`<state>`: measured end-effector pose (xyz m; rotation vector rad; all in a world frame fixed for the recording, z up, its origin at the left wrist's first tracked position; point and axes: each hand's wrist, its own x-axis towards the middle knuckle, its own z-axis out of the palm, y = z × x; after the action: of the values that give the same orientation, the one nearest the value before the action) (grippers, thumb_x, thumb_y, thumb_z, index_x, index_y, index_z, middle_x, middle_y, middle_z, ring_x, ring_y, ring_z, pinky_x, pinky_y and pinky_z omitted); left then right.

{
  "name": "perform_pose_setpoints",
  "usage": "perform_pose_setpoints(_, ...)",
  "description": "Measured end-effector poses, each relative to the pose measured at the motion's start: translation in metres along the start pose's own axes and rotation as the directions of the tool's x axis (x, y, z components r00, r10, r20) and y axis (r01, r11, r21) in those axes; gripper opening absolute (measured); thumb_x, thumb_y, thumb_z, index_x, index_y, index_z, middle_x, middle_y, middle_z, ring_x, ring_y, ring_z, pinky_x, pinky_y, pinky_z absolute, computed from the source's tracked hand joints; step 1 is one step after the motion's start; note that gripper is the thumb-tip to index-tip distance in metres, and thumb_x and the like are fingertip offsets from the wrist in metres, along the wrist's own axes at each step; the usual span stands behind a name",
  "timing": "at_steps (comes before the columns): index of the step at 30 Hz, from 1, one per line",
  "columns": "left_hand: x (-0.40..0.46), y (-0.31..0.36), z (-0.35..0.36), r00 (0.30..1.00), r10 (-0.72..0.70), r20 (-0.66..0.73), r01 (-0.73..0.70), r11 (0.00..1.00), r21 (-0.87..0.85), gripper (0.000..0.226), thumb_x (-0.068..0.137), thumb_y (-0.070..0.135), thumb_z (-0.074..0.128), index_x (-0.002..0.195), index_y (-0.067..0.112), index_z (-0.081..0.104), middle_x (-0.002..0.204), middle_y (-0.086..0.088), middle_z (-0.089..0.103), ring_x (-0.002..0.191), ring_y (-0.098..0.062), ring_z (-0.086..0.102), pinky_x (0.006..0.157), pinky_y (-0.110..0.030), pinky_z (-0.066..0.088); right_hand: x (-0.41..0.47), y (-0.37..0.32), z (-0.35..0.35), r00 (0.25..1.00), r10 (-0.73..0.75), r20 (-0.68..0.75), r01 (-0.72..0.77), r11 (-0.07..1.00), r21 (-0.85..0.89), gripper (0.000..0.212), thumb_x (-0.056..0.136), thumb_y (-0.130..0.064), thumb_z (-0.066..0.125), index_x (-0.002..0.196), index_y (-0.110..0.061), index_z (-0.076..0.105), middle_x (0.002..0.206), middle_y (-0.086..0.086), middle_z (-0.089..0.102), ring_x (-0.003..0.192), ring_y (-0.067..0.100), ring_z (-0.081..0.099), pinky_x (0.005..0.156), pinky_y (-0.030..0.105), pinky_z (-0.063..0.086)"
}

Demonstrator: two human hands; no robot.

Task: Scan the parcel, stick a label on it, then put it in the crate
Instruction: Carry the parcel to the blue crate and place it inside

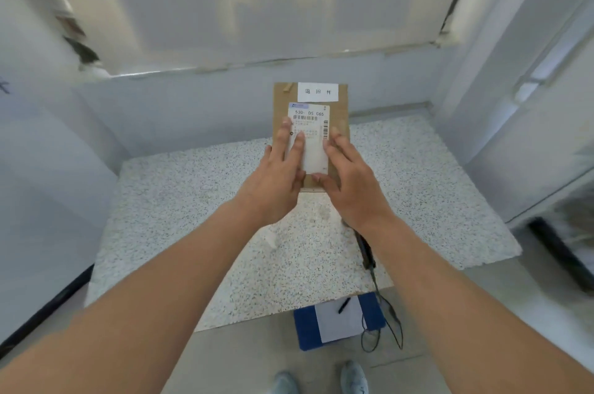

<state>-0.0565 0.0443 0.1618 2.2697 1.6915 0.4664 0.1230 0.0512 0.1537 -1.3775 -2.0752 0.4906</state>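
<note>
Speckled stone counter against a pale wall, where we press a label onto the parcel.

We keep the flat cardboard parcel (310,136) lying at the counter's (193,216) far side so it takes pressure; our left hand (276,181) and right hand (350,181) lie flat and spread, fingers on the barcoded shipping label (310,139), gripping nothing. A small white sticker (318,92) sits above it. The handheld scanner (364,249) rests near our right wrist; we see no crate.

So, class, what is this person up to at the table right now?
A person presses a white shipping label flat onto a brown cardboard parcel with the left hand and right hand. The parcel sits on a speckled table. A black scanner lies near the right wrist. No crate is visible.
</note>
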Motion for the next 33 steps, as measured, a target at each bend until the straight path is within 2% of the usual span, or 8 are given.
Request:
perform_pose_setpoints(4,-0.001,0.024,-0.045,0.992,0.062,-0.111,-0.056,0.997,0.057,0.069,0.107,0.028,0.039,0.162,0.009,0.002,0.169,-0.009,-0.024,0.155,-0.039,0.014,0.119,-0.053,0.033,0.01,-0.026,-0.042,0.994,-0.091,-0.058,0.091,0.996,-0.003,0.067,0.098,-0.027,0.07,0.154,-0.003,0.041,0.168,0.007,0.027,0.154,0.02,0.029,0.122,0.033,0.027)
perform_pose_setpoints(8,-0.009,0.055,-0.085,0.974,0.09,-0.207,-0.072,0.993,0.094,0.07,0.107,0.028,0.041,0.161,0.005,0.004,0.17,-0.011,-0.019,0.157,-0.036,0.006,0.123,-0.053,0.025,0.016,-0.05,-0.085,0.98,-0.172,-0.104,0.175,0.984,0.021,0.068,0.099,-0.032,0.068,0.156,-0.005,0.04,0.169,0.005,0.026,0.154,0.019,0.027,0.123,0.034,0.027)
perform_pose_setpoints(14,-0.036,0.118,-0.134,0.934,0.066,-0.351,-0.005,0.985,0.171,0.075,0.102,0.038,0.041,0.161,0.003,0.009,0.171,-0.012,-0.013,0.157,-0.037,0.008,0.124,-0.048,0.023,0.011,-0.08,-0.153,0.93,-0.34,-0.14,0.349,0.936,0.042,0.069,0.097,-0.029,0.07,0.155,-0.004,0.04,0.168,0.008,0.029,0.155,0.022,0.028,0.123,0.047,0.031)
perform_pose_setpoints(18,-0.06,0.158,-0.157,0.9,0.062,-0.432,0.031,0.978,0.205,0.074,0.103,0.028,0.05,0.16,0.0,0.013,0.171,-0.015,-0.009,0.156,-0.038,0.01,0.123,-0.049,0.027,0.0,-0.096,-0.19,0.884,-0.432,-0.179,0.446,0.894,0.042,0.069,0.096,-0.029,0.071,0.155,-0.005,0.043,0.166,0.008,0.032,0.152,0.022,0.032,0.122,0.039,0.032)
perform_pose_setpoints(21,-0.087,0.191,-0.177,0.872,0.064,-0.485,0.066,0.967,0.247,0.073,0.101,0.022,0.053,0.159,-0.002,0.014,0.17,-0.018,-0.006,0.156,-0.039,0.01,0.122,-0.05,0.028,-0.012,-0.112,-0.215,0.839,-0.506,-0.201,0.528,0.845,0.078,0.07,0.096,-0.026,0.073,0.154,-0.004,0.043,0.166,0.01,0.034,0.153,0.023,0.032,0.122,0.041,0.033)
perform_pose_setpoints(28,-0.159,0.233,-0.212,0.805,0.004,-0.594,0.21,0.933,0.291,0.073,0.099,0.029,0.049,0.159,0.002,0.016,0.171,-0.012,-0.007,0.155,-0.041,0.016,0.116,-0.059,0.037,-0.045,-0.165,-0.24,0.746,-0.623,-0.233,0.654,0.752,0.084,0.077,0.097,-0.032,0.072,0.159,-0.005,0.035,0.169,0.007,0.026,0.155,0.018,0.024,0.121,0.026,0.023)
perform_pose_setpoints(31,-0.192,0.243,-0.223,0.777,-0.023,-0.629,0.264,0.919,0.293,0.073,0.099,0.032,0.045,0.159,0.001,0.016,0.171,-0.012,-0.008,0.156,-0.038,0.012,0.117,-0.057,0.037,-0.06,-0.19,-0.242,0.713,-0.665,-0.224,0.697,0.708,0.114,0.078,0.097,-0.032,0.071,0.159,-0.004,0.033,0.17,0.007,0.023,0.156,0.018,0.023,0.121,0.026,0.023)
perform_pose_setpoints(33,-0.215,0.247,-0.23,0.756,-0.044,-0.653,0.307,0.905,0.294,0.071,0.099,0.033,0.044,0.159,0.003,0.018,0.171,-0.011,-0.006,0.155,-0.038,0.016,0.117,-0.056,0.037,-0.071,-0.208,-0.241,0.694,-0.686,-0.217,0.718,0.683,0.137,0.077,0.097,-0.032,0.071,0.158,-0.002,0.035,0.169,0.009,0.025,0.155,0.02,0.026,0.12,0.027,0.025)
